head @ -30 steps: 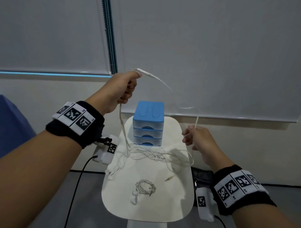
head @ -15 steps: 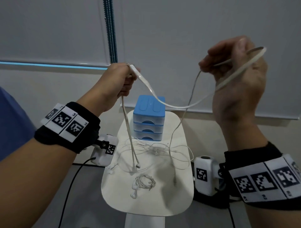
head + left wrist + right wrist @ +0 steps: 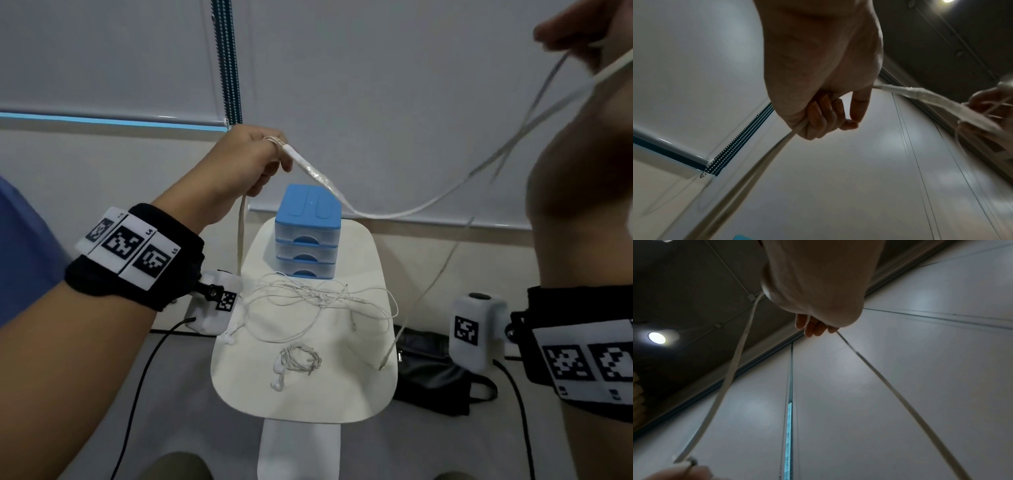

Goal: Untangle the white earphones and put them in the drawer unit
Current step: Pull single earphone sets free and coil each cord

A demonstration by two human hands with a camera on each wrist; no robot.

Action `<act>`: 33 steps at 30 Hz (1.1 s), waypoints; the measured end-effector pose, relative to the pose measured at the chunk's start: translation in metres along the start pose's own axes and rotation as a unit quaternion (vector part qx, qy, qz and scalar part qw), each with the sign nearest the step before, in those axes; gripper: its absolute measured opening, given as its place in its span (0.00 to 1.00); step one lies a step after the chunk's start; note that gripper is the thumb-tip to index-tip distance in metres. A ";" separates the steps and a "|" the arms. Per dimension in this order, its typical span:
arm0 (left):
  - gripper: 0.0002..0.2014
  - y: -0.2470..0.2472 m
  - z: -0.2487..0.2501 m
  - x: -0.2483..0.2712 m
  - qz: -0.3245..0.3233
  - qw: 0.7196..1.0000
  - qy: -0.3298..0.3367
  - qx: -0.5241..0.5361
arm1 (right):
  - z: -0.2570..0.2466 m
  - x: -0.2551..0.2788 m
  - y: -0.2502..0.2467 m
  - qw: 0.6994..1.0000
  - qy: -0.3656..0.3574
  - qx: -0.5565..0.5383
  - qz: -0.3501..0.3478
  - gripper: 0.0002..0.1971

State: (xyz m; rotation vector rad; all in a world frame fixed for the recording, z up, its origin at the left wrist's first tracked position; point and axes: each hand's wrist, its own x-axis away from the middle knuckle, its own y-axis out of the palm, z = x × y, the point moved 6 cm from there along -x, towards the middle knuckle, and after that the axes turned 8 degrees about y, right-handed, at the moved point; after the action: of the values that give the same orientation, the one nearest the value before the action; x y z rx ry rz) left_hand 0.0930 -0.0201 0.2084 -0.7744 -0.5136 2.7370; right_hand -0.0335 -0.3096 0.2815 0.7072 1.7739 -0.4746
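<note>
Right hand (image 3: pixel 582 113) rising farther above drawer unit (image 3: pixel 307 230) than half second ago, fingers pinching white earphones (image 3: pixel 394 214); left hand (image 3: pixel 246 161) gripping cable, unmoved. Plug end lifting clear of tangle (image 3: pixel 318 301) before unit: untangling progressing.

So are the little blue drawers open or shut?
Shut: all three fronts of the drawer unit sit flush, none pulled out.
</note>
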 end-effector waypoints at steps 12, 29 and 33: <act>0.07 0.005 0.059 0.047 -0.226 0.962 0.052 0.146 | 0.139 0.143 -0.042 0.736 0.522 0.385 -0.195 0.15; 0.19 0.070 0.027 0.098 -0.188 0.928 -0.065 0.316 | -0.003 0.154 0.054 0.806 0.433 -0.071 -0.397 0.12; 0.16 0.067 0.011 0.116 -0.220 0.914 -0.060 0.336 | 0.016 0.140 0.040 0.833 0.434 0.014 -0.342 0.13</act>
State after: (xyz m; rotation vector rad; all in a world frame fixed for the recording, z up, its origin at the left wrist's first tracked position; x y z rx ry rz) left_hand -0.0180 -0.0455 0.1379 -0.2677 0.2239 2.2927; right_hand -0.0244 -0.2588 0.1448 0.2649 2.9171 -0.7175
